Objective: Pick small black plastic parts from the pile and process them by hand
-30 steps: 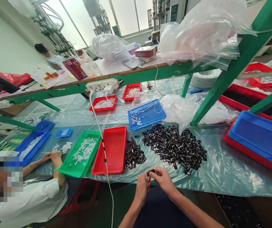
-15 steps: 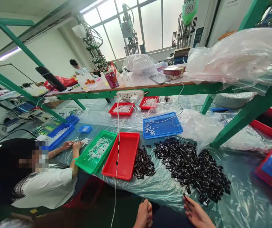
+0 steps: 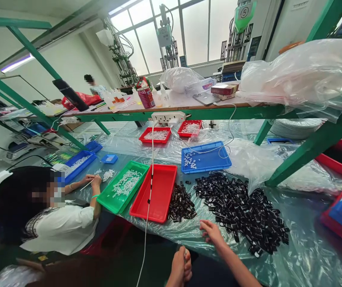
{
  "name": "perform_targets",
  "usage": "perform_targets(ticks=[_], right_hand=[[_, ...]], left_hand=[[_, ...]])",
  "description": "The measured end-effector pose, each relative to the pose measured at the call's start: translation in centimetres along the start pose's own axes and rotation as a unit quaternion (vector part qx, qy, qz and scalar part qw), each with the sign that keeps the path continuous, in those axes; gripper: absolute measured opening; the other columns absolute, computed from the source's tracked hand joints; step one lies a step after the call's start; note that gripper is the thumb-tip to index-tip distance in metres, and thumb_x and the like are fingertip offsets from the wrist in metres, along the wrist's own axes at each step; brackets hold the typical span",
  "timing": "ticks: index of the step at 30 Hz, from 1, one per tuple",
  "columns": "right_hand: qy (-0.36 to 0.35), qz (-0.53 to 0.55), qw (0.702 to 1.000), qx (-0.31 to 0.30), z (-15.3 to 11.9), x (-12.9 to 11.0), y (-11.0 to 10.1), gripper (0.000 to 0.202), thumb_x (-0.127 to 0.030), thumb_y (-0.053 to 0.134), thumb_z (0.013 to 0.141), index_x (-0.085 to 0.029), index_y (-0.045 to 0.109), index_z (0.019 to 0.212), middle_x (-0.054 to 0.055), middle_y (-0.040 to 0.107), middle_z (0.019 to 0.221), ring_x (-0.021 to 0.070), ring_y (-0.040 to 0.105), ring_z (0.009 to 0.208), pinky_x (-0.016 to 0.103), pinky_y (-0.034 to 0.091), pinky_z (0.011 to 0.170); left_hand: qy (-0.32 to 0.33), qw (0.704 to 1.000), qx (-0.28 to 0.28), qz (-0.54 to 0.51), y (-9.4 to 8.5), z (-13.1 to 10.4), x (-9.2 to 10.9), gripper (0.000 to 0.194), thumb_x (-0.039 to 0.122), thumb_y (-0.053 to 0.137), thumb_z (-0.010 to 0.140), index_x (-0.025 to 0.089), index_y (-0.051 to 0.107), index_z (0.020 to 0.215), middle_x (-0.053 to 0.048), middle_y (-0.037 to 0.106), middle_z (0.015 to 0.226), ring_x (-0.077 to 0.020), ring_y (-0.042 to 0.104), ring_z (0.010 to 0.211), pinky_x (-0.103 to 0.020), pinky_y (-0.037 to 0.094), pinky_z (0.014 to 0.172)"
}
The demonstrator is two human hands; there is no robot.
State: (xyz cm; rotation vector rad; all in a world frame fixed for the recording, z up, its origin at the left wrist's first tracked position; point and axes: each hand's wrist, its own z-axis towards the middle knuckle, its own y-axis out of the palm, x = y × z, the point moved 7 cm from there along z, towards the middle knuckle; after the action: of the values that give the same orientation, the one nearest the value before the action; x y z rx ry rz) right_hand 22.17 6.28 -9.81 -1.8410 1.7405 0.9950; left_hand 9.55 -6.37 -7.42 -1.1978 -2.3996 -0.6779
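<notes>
A long worktable covered in clear, wrinkled plastic sheeting point(image 3: 293, 255) runs across the view beneath a green metal shelf frame point(image 3: 314, 143), whose wooden shelf carries bulky clear plastic bags point(image 3: 302, 75), a white power strip point(image 3: 168, 116) and a red drinks can point(image 3: 146, 97). On the sheeting, the broad heap of small black plastic parts point(image 3: 245, 211) lies right of centre, with a smaller cluster of the same black parts point(image 3: 181, 205) just beside the empty red rectangular plastic tray point(image 3: 156, 195). Left of that tray, touching it, is the green plastic tray of small white parts point(image 3: 123, 190), and behind lies a blue shallow tray with a few white parts point(image 3: 206, 157). A white cable point(image 3: 150, 179) hangs down from the power strip across the red tray. At the left a co-worker in a white shirt point(image 3: 60, 227) sits with both hands on the table near loose white parts. The person's right hand point(image 3: 214, 233) rests on the sheeting with fingers loosely spread, fingertips at the near edge of the big black heap, between it and the small cluster, gripping nothing that shows. The left hand point(image 3: 181, 269) is low at the table edge, curled closed; a pale sliver shows at its fingertips, but what it grips cannot be told.
</notes>
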Motion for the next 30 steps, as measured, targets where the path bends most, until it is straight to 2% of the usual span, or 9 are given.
perform_targets(ticks=[3, 6, 8, 10, 13, 16, 24, 27, 30], right_hand=[[-0.041, -0.102, 0.986, 0.126, -2.5, 1.9, -8.4, 0.046, -0.056, 0.063, 0.056, -0.018, 0.06, 0.081, 0.007, 0.063, 0.072, 0.0196, 0.055, 0.06, 0.03, 0.039, 0.054], [-0.053, -0.206, 0.941, 0.262, -5.9, 2.8, -16.0, 0.04, -0.057, 0.054, 0.066, -0.021, 0.056, 0.083, 0.007, 0.061, 0.073, 0.0246, 0.057, 0.07, 0.034, 0.04, 0.065], [-0.046, -0.263, 0.907, 0.326, -7.8, 3.2, -19.1, 0.041, -0.056, 0.053, 0.07, -0.021, 0.054, 0.091, 0.007, 0.06, 0.077, 0.0262, 0.057, 0.073, 0.035, 0.039, 0.067], [-0.036, -0.301, 0.882, 0.362, -8.7, 3.6, -20.6, 0.046, -0.054, 0.055, 0.073, -0.019, 0.052, 0.102, 0.009, 0.062, 0.09, 0.0278, 0.058, 0.08, 0.035, 0.039, 0.068], [-0.031, -0.333, 0.862, 0.381, -8.6, 4.0, -20.9, 0.052, -0.052, 0.056, 0.076, -0.017, 0.049, 0.114, 0.012, 0.061, 0.106, 0.0299, 0.059, 0.091, 0.036, 0.04, 0.073], [-0.033, -0.34, 0.86, 0.378, -8.1, 4.0, -20.6, 0.045, -0.048, 0.055, 0.08, -0.018, 0.052, 0.113, 0.012, 0.061, 0.109, 0.0293, 0.059, 0.094, 0.036, 0.04, 0.074], [-0.053, -0.261, 0.903, 0.338, -8.7, 3.2, -21.3, 0.039, -0.042, 0.053, 0.074, -0.014, 0.061, 0.099, 0.013, 0.066, 0.096, 0.0279, 0.061, 0.085, 0.039, 0.044, 0.078], [-0.098, -0.218, 0.933, 0.268, -8.9, 1.7, -18.9, 0.047, -0.05, 0.049, 0.075, -0.012, 0.061, 0.099, 0.014, 0.067, 0.097, 0.0241, 0.061, 0.081, 0.037, 0.047, 0.078], [-0.149, -0.203, 0.955, 0.155, -9.3, -0.9, -13.7, 0.048, -0.053, 0.053, 0.077, -0.014, 0.061, 0.102, 0.01, 0.066, 0.095, 0.0204, 0.059, 0.08, 0.031, 0.047, 0.072]], left_hand=[[0.001, 1.0, 0.011, 0.015, 0.1, -0.6, 0.7, 0.053, 0.063, 0.05, 0.081, 0.02, 0.033, 0.054, 0.007, 0.021, 0.038, -0.0034, 0.01, 0.03, -0.018, 0.009, 0.033], [-0.017, 1.0, -0.007, 0.024, 0.8, -0.9, 1.2, 0.044, 0.049, 0.041, 0.086, 0.019, 0.036, 0.054, 0.007, 0.021, 0.039, -0.0033, 0.009, 0.031, -0.017, 0.009, 0.034], [-0.029, 0.998, -0.03, 0.038, 1.5, -0.8, 1.3, 0.038, 0.041, 0.037, 0.086, 0.018, 0.039, 0.055, 0.007, 0.022, 0.04, -0.0033, 0.008, 0.032, -0.017, 0.009, 0.034], [-0.042, 0.996, -0.058, 0.058, 2.3, -0.7, 1.4, 0.034, 0.037, 0.037, 0.084, 0.017, 0.042, 0.057, 0.007, 0.022, 0.041, -0.0033, 0.007, 0.033, -0.017, 0.01, 0.035], [-0.052, 0.99, -0.097, 0.088, 3.8, -0.6, 1.4, 0.03, 0.039, 0.043, 0.079, 0.017, 0.045, 0.059, 0.007, 0.023, 0.042, -0.0031, 0.007, 0.034, -0.016, 0.009, 0.035], [-0.045, 0.985, -0.123, 0.11, 5.0, -0.9, 1.5, 0.028, 0.042, 0.05, 0.072, 0.016, 0.049, 0.062, 0.008, 0.024, 0.042, -0.0026, 0.008, 0.035, -0.016, 0.009, 0.035], [-0.021, 0.981, -0.15, 0.124, 5.8, -2.1, 2.4, 0.031, 0.047, 0.055, 0.064, 0.016, 0.05, 0.065, 0.009, 0.026, 0.042, -0.0022, 0.009, 0.035, -0.018, 0.008, 0.036], [-0.007, 0.979, -0.162, 0.123, 6.1, -2.5, 2.8, 0.031, 0.046, 0.055, 0.064, 0.015, 0.053, 0.067, 0.009, 0.027, 0.043, -0.0023, 0.009, 0.036, -0.019, 0.007, 0.037], [0.013, 0.975, -0.18, 0.128, 6.7, -2.8, 3.3, 0.031, 0.045, 0.053, 0.066, 0.014, 0.055, 0.071, 0.008, 0.028, 0.045, -0.003, 0.01, 0.038, -0.019, 0.008, 0.039]])
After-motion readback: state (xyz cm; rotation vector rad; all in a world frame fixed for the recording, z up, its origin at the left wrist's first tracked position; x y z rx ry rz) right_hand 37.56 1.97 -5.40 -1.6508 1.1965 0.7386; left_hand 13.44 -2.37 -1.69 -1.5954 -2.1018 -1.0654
